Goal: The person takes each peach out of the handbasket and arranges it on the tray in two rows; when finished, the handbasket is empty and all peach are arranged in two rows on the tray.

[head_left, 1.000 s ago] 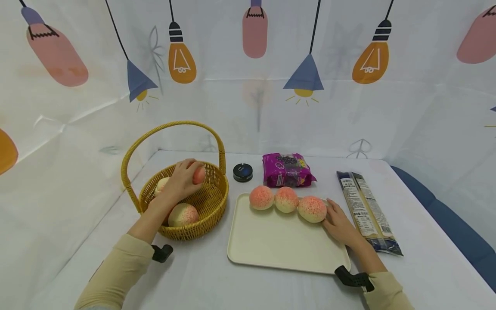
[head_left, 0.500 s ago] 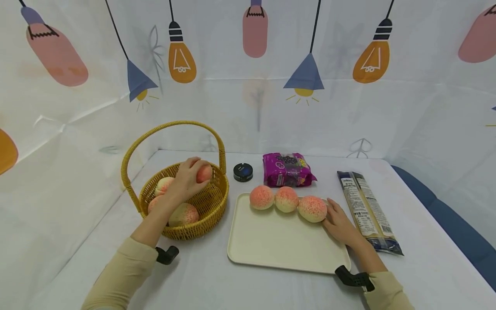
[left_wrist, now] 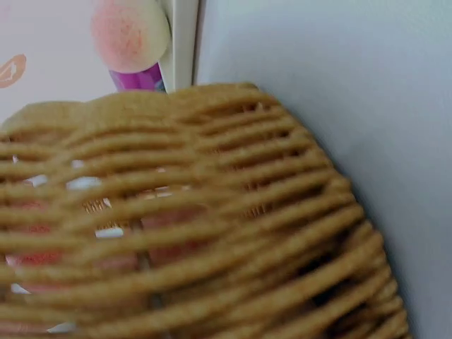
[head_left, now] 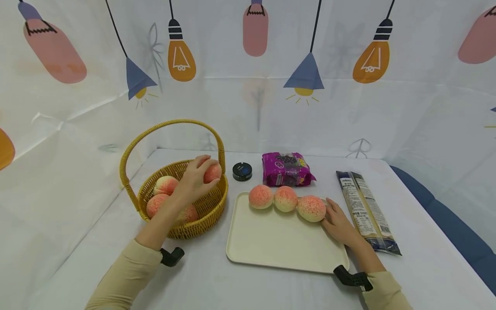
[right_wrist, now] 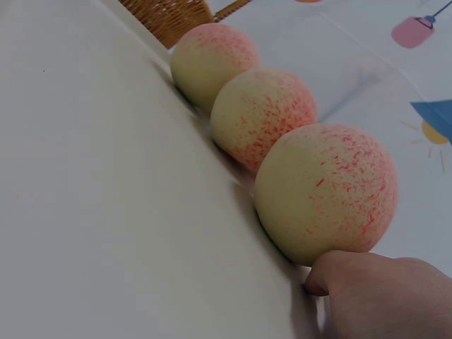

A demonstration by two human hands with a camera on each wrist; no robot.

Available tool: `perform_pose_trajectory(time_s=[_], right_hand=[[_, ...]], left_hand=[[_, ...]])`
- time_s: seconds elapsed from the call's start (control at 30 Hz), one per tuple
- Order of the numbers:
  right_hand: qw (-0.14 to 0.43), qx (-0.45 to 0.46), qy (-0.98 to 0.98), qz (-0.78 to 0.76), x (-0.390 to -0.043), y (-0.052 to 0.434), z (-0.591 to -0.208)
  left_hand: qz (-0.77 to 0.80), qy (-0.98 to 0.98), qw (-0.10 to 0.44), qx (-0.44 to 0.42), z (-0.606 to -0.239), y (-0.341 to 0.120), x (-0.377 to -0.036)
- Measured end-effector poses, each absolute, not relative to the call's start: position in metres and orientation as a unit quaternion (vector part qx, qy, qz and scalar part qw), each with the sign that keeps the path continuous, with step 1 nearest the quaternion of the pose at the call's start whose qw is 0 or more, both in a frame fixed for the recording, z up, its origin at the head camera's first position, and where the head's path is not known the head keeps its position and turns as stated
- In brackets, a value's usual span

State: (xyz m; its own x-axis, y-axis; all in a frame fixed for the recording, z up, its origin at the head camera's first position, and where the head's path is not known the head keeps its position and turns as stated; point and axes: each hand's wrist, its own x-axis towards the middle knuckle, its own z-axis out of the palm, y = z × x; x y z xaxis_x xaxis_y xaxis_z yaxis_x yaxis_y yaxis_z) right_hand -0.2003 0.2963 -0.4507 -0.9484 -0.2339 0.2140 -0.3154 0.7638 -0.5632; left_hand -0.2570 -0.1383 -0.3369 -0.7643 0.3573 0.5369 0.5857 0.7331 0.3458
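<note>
My left hand (head_left: 196,175) grips a pink peach (head_left: 213,172) just above the right rim of the yellow wicker basket (head_left: 201,215). Three more peaches lie in the basket, one at its far left (head_left: 165,185). In the left wrist view the basket weave (left_wrist: 212,212) fills the frame. A cream tray (head_left: 279,241) holds three peaches in a row along its far edge: left (head_left: 260,196), middle (head_left: 285,198), right (head_left: 311,208). My right hand (head_left: 338,221) rests open on the tray's right edge. Its fingertips (right_wrist: 374,293) touch the rightmost peach (right_wrist: 325,191).
A black round tin (head_left: 242,171) and a purple packet (head_left: 286,168) stand behind the tray. A long noodle packet (head_left: 366,211) lies to the right of my right hand. The basket's tall handle (head_left: 170,127) arches over it. Printed backdrop walls close in the table.
My left hand has carried the peach up and to the right, from inside the basket to over its right rim. The right hand has stayed put.
</note>
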Motion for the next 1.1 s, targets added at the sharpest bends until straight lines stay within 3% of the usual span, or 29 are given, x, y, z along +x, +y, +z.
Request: perform_pose_trajectory(time_s=[1.1], right_hand=[[0.064, 0.140, -0.939, 0.309, -0.200, 0.296, -0.451]], left_hand=[[-0.273, -0.866, 0.221, -0.357, -0.340, -0.070, -0.240]])
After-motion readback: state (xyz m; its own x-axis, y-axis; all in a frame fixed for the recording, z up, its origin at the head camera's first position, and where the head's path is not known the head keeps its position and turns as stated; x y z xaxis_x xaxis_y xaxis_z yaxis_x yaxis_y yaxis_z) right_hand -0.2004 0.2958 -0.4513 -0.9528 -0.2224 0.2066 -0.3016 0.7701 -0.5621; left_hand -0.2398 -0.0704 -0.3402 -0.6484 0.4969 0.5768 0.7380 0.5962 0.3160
